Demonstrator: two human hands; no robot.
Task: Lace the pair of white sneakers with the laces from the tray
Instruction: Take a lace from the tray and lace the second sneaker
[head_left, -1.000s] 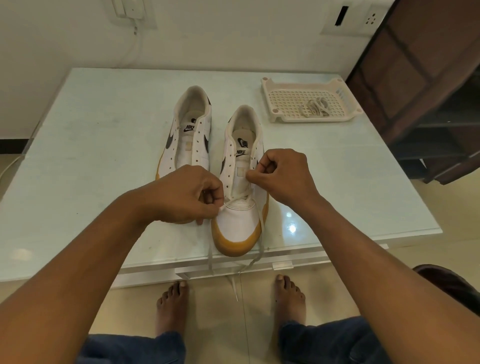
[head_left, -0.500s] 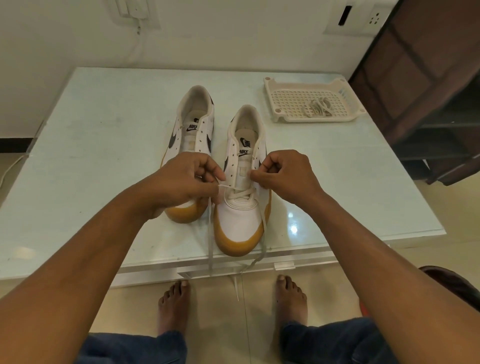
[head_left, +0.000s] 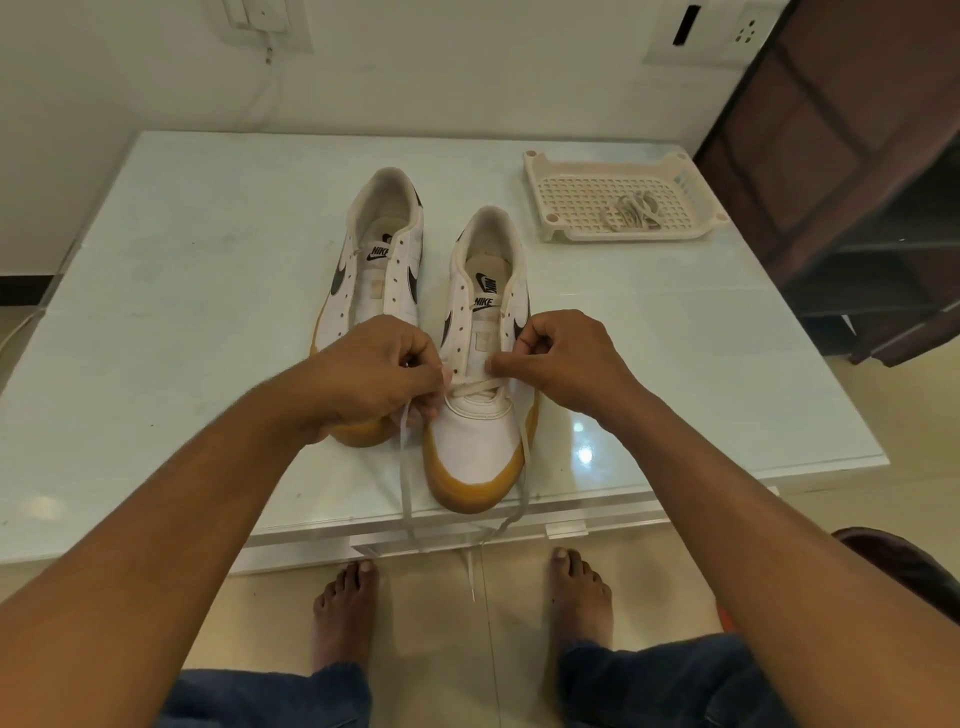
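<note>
Left hand and right hand, frame centre, each pinch the lace at the lowest eyelets of the near sneaker, likely tensioning the first crossing. The unlaced sneaker stands just beside; the tray, upper right, holds the second lace.

The left hand, knuckles up, pinched the lace at the nearer sneaker's left edge; the right hand, fingers curled, pinched it at the sneaker's right edge.
</note>
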